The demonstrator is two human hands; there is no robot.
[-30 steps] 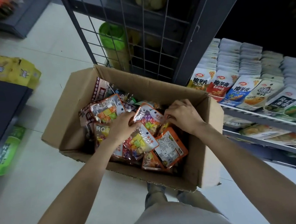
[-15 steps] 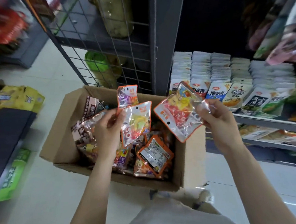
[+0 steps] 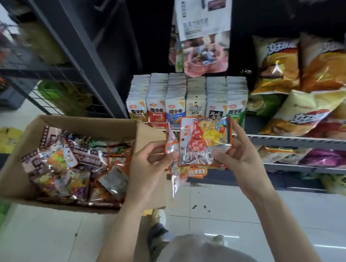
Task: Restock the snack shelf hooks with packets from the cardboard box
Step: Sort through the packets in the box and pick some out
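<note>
The open cardboard box point(image 3: 10, 167) sits on the floor at left, holding several clear, orange-edged candy packets point(image 3: 70, 174). My left hand point(image 3: 148, 167) pinches the edge of candy packets hanging down in front of the box's right flap. My right hand point(image 3: 240, 156) grips a clear packet with red and yellow sweets point(image 3: 204, 140), held flat and facing me just right of the left hand's packets. Both hands are close together in front of the shelf. A pink snack bag point(image 3: 202, 54) hangs from a hook above.
Rows of small upright snack packs point(image 3: 186, 106) fill the shelf just behind my hands. Big chip bags point(image 3: 304, 97) lie on the shelf point(image 3: 306, 141) at right. A black wire rack point(image 3: 55, 64) stands behind the box. Pale floor tiles point(image 3: 217, 206) lie below, with my shoe visible.
Both hands lifted packets out of the box and carried them right, toward the shelf, then drew together. The view swung up and right, revealing the hanging bag and chip bags.
</note>
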